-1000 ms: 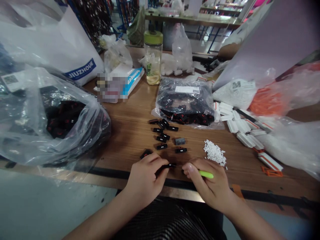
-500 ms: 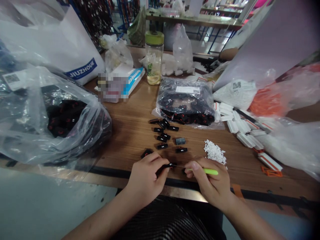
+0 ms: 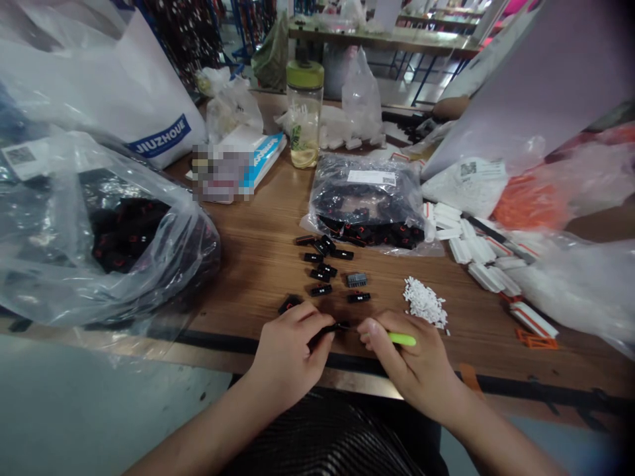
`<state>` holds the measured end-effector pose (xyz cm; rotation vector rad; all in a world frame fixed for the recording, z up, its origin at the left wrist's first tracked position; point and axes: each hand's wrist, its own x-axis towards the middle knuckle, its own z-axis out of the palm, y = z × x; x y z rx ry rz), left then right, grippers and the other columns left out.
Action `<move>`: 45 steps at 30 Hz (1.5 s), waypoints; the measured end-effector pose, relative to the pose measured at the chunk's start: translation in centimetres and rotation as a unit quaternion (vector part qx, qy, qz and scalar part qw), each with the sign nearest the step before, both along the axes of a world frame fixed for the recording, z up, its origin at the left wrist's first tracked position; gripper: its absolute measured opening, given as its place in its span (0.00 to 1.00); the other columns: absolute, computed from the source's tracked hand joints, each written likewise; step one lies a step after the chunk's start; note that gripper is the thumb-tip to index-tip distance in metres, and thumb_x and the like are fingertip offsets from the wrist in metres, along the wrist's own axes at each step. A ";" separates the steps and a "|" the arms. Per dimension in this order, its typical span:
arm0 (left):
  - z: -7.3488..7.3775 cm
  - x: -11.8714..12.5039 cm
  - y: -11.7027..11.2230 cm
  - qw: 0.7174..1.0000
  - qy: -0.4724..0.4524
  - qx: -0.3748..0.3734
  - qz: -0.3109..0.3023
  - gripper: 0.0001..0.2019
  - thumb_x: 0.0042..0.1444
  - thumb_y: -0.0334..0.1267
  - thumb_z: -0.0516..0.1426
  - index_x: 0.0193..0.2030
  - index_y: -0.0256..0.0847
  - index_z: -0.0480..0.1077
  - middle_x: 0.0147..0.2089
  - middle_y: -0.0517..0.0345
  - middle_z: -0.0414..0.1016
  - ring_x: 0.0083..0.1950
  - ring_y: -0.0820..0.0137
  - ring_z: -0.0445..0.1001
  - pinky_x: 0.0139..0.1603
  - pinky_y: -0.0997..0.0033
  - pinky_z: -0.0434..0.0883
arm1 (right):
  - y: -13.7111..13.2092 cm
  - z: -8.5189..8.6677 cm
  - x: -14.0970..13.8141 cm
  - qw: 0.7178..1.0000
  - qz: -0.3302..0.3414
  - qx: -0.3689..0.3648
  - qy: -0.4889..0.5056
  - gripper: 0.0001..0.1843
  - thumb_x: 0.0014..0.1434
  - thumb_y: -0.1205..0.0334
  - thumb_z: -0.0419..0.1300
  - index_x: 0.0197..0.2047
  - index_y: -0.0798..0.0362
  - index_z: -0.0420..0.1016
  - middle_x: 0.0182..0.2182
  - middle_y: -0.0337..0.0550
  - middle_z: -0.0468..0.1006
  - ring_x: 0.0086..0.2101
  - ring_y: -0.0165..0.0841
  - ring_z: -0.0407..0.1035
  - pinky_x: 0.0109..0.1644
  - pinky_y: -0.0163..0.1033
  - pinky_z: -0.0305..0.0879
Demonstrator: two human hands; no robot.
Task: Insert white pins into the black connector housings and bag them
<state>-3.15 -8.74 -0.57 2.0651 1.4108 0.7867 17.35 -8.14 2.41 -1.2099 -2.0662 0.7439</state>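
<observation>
My left hand [image 3: 290, 350] pinches a small black plastic connector [image 3: 335, 326] at the table's near edge. My right hand [image 3: 411, 363] is shut on a green-handled pick [image 3: 401, 339], whose thin metal tip reaches toward that connector. Just beyond my left fingers lies another black connector [image 3: 290, 304]. Several more black connectors [image 3: 320, 274] and a grey pinned connector [image 3: 357, 279] stand in a loose group ahead. A small heap of white plastic pieces [image 3: 424, 302] lies beyond my right hand.
The wooden table [image 3: 258, 277] holds a clear bag of black connectors [image 3: 124, 231] at left and a sealed bag of them [image 3: 367, 198] ahead. White plastic strips [image 3: 479, 251] and orange parts [image 3: 530, 205] lie at right, with a water bottle [image 3: 304, 116] behind.
My right hand and the pick have shifted left, closer to the connector in my left hand. My left hand and the items on the table have stayed in place.
</observation>
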 end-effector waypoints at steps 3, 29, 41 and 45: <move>0.2 0.0 0.0 1.000 0.015 0.002 0.001 0.08 0.59 0.30 0.58 0.42 0.42 0.78 0.39 0.56 0.78 0.38 0.67 0.78 0.37 0.69 0.76 | 0.0 0.4 -0.2 1.000 0.021 0.016 -0.008 0.14 0.69 0.62 0.53 0.30 0.51 0.71 0.22 0.37 0.72 0.24 0.28 0.68 0.28 0.36 0.62; -0.7 4.8 -0.5 0.997 0.023 0.020 -0.069 0.08 0.62 0.30 0.59 0.46 0.43 0.75 0.43 0.56 0.79 0.43 0.63 0.77 0.45 0.59 0.78 | -2.6 -3.3 5.2 0.959 -0.224 -0.072 0.156 0.19 0.67 0.53 0.56 0.29 0.54 0.78 0.21 0.41 0.77 0.19 0.29 0.72 0.23 0.31 0.69; -0.6 4.7 -0.5 0.998 0.012 0.004 -0.064 0.09 0.62 0.29 0.60 0.47 0.43 0.76 0.43 0.57 0.79 0.43 0.62 0.78 0.45 0.57 0.78 | -2.8 -3.4 5.2 0.967 -0.201 -0.063 0.146 0.18 0.69 0.56 0.54 0.30 0.53 0.77 0.21 0.39 0.77 0.20 0.27 0.72 0.24 0.30 0.68; -0.7 4.7 -0.6 0.998 0.009 0.004 -0.064 0.09 0.62 0.30 0.59 0.47 0.43 0.76 0.43 0.57 0.79 0.43 0.62 0.78 0.46 0.58 0.78 | -2.7 -3.2 5.0 0.969 -0.194 -0.053 0.140 0.16 0.69 0.58 0.54 0.31 0.52 0.76 0.22 0.37 0.77 0.20 0.26 0.71 0.24 0.29 0.67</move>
